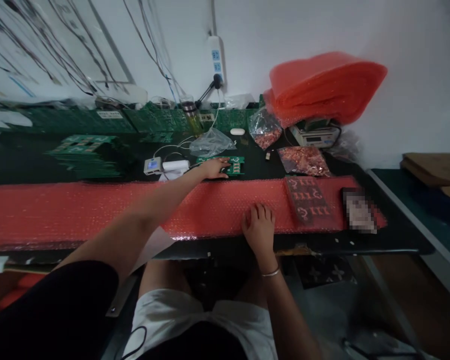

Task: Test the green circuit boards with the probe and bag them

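My left hand (214, 168) reaches far across the bench and lies on a small green circuit board (233, 166), fingers curled over its left part. My right hand (260, 226) rests flat with fingers slightly apart on a long strip of red bubble wrap (97, 210) that runs along the front of the table. A circuit board wrapped in red bubble film (309, 199) lies on the strip just right of that hand.
A stack of green boards (92, 155) stands at the left. A white meter and box (165, 166), clear bags (212, 142), bags of copper parts (303, 160), a scale (315, 134) and a pile of red bubble sheets (322, 85) fill the back. A power strip (216, 57) hangs on the wall.
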Demonstrator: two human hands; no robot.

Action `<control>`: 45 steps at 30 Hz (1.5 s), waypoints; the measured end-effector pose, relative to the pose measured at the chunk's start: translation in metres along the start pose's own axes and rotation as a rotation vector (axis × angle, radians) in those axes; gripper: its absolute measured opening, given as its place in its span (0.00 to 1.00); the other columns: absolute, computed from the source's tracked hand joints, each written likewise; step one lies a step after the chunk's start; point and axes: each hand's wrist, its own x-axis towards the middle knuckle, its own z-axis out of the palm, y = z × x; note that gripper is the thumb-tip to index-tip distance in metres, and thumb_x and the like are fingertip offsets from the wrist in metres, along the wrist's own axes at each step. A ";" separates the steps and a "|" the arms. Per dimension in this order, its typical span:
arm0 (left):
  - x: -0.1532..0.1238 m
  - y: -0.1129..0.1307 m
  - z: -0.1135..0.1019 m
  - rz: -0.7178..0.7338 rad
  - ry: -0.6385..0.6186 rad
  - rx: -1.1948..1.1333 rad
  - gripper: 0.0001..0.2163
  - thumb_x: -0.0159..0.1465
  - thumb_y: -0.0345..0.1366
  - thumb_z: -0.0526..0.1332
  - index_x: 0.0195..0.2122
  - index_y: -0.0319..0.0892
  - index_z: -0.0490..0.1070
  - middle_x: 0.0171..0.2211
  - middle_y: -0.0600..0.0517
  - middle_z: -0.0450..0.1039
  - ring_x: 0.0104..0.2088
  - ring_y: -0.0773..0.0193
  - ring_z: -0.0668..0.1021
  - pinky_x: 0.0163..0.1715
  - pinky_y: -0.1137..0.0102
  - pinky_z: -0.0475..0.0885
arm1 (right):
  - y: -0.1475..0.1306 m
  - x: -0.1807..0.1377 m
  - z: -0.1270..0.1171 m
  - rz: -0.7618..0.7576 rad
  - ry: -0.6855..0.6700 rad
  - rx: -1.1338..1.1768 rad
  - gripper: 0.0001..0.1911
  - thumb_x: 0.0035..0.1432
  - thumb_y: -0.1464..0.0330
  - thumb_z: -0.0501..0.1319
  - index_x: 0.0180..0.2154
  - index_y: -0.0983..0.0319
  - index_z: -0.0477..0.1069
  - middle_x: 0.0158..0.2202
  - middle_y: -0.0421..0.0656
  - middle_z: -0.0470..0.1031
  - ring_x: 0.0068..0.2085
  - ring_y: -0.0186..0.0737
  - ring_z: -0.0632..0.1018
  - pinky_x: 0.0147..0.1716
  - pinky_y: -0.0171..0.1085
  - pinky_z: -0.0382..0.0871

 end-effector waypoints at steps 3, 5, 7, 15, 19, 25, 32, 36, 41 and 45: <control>-0.006 -0.010 -0.002 0.009 0.007 -0.004 0.32 0.70 0.52 0.61 0.72 0.42 0.66 0.77 0.41 0.57 0.72 0.50 0.69 0.71 0.62 0.64 | 0.001 -0.001 0.001 0.003 0.015 0.006 0.15 0.68 0.66 0.62 0.52 0.64 0.79 0.57 0.58 0.79 0.59 0.58 0.75 0.61 0.56 0.66; -0.008 -0.010 -0.006 -0.019 -0.002 0.010 0.31 0.71 0.52 0.60 0.72 0.43 0.66 0.76 0.41 0.59 0.71 0.49 0.71 0.70 0.61 0.65 | 0.001 -0.002 0.002 0.003 0.019 0.011 0.15 0.69 0.66 0.61 0.52 0.64 0.79 0.57 0.58 0.80 0.60 0.58 0.75 0.61 0.56 0.66; -0.010 -0.008 -0.011 -0.045 -0.023 0.040 0.31 0.72 0.52 0.59 0.72 0.43 0.66 0.76 0.39 0.59 0.70 0.47 0.72 0.69 0.60 0.66 | 0.001 -0.002 0.002 0.004 0.017 0.017 0.15 0.69 0.66 0.61 0.52 0.64 0.79 0.57 0.58 0.80 0.60 0.58 0.75 0.62 0.56 0.66; 0.002 0.009 -0.008 -0.101 -0.057 0.105 0.36 0.69 0.58 0.63 0.70 0.38 0.69 0.78 0.37 0.54 0.75 0.37 0.60 0.72 0.49 0.61 | 0.000 -0.002 0.001 0.010 0.011 0.010 0.15 0.69 0.65 0.61 0.52 0.65 0.79 0.57 0.58 0.80 0.60 0.59 0.75 0.62 0.56 0.66; 0.003 0.024 0.004 -0.095 -0.047 0.029 0.32 0.73 0.49 0.57 0.72 0.34 0.65 0.78 0.35 0.53 0.76 0.39 0.59 0.73 0.52 0.60 | 0.001 -0.002 0.002 -0.001 0.015 0.012 0.15 0.69 0.66 0.61 0.52 0.65 0.79 0.57 0.58 0.79 0.60 0.59 0.75 0.62 0.55 0.66; 0.001 0.022 0.006 -0.098 0.002 -0.072 0.47 0.66 0.60 0.62 0.79 0.39 0.51 0.80 0.35 0.46 0.78 0.36 0.54 0.74 0.47 0.56 | 0.002 -0.002 0.001 -0.004 -0.006 0.029 0.15 0.68 0.67 0.62 0.53 0.66 0.78 0.58 0.59 0.79 0.60 0.59 0.74 0.62 0.56 0.66; 0.030 -0.024 -0.014 -0.162 -0.181 -0.116 0.73 0.39 0.72 0.72 0.79 0.34 0.47 0.79 0.29 0.44 0.77 0.28 0.55 0.75 0.47 0.53 | 0.002 -0.003 0.001 -0.020 0.029 0.031 0.15 0.69 0.66 0.62 0.52 0.67 0.78 0.56 0.58 0.80 0.59 0.59 0.75 0.61 0.55 0.66; 0.041 -0.027 -0.022 -0.204 -0.262 -0.021 0.79 0.32 0.70 0.75 0.79 0.31 0.46 0.77 0.24 0.48 0.75 0.20 0.55 0.74 0.42 0.52 | 0.002 -0.002 -0.001 -0.014 0.030 0.047 0.15 0.70 0.66 0.61 0.53 0.66 0.78 0.57 0.58 0.79 0.59 0.59 0.75 0.60 0.55 0.67; 0.046 -0.030 -0.021 -0.153 -0.261 -0.138 0.79 0.34 0.66 0.74 0.80 0.28 0.37 0.78 0.24 0.45 0.75 0.27 0.59 0.73 0.51 0.60 | 0.002 -0.001 -0.001 -0.004 0.010 0.053 0.15 0.69 0.66 0.62 0.52 0.66 0.78 0.57 0.58 0.79 0.59 0.58 0.75 0.62 0.55 0.66; 0.048 -0.032 -0.015 -0.129 -0.222 -0.152 0.74 0.37 0.63 0.73 0.79 0.28 0.42 0.76 0.23 0.50 0.73 0.26 0.62 0.70 0.51 0.63 | 0.002 -0.003 0.000 0.010 0.007 0.063 0.15 0.69 0.66 0.62 0.52 0.66 0.78 0.57 0.58 0.79 0.60 0.59 0.74 0.62 0.56 0.66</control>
